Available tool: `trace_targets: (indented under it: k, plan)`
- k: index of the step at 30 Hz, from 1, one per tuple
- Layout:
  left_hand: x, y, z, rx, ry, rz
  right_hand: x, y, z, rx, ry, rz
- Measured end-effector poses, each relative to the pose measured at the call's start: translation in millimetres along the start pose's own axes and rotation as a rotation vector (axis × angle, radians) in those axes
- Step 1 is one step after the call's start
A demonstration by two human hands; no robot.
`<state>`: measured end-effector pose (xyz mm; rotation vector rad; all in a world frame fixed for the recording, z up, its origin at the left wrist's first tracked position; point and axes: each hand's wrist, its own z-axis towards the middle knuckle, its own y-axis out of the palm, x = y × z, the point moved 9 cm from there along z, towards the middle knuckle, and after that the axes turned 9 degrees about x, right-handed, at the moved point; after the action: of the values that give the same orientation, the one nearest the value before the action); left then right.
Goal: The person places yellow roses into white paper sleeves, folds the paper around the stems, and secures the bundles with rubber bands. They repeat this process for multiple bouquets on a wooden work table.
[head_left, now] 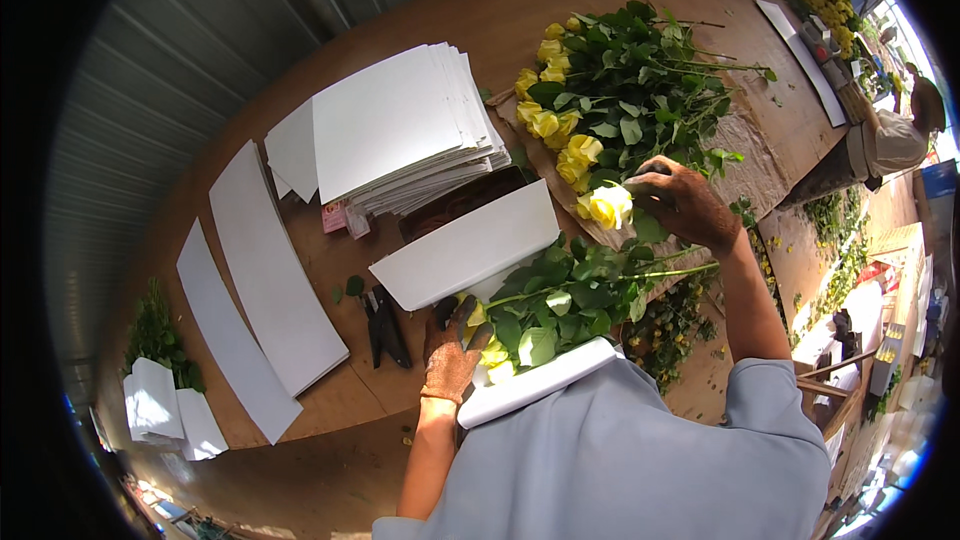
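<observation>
My left hand (450,345), gloved with dark fingertips, grips yellow rose heads at the left end of a leafy bunch (565,305). The bunch lies inside white card wrapping (540,380) against my front. My right hand (680,205), also dark at the fingers, holds a pale yellow rose (607,205) just behind its head, above the bunch. Beyond it a pile of yellow roses with leafy stems (630,80) lies on brown paper (745,145). A folded white card (460,255) stands behind the bunch. A black hand tool (383,335) lies left of my left hand.
The brown table (380,390) carries stacked white sheets (390,125), long card strips (270,270) and wrapped greenery (155,400). A corrugated metal wall (180,70) runs behind. A co-worker (890,145) stands at the far right, near yellow flowers (810,5) and fallen stems and leaves.
</observation>
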<state>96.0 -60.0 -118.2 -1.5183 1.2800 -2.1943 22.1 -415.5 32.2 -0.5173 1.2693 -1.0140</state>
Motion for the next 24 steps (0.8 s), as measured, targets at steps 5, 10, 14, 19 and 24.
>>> trace_targets:
  k: [5, 10, 14, 19, 24]
  plan:
    - [-11.9, 6.6, -0.8, -0.054, -0.068, 0.014, -86.8, -17.3, 15.7, 0.004, -0.195, 0.063]
    - [-7.6, 3.1, 1.5, -0.072, -0.073, 0.032, -120.1, 66.4, 21.2, -0.275, -0.267, 0.301]
    - [-6.4, 1.2, 1.7, -0.039, -0.062, 0.05, -122.1, 100.9, 21.8, -0.243, -0.271, 0.387]
    - [-3.6, 2.6, -0.2, -0.052, -0.002, 0.114, -125.6, 123.2, 17.8, -0.258, -0.266, 0.31]
    - [-9.0, 6.5, -4.4, -0.056, -0.021, 0.024, -141.7, 181.2, -14.0, -0.321, -0.398, 0.04]
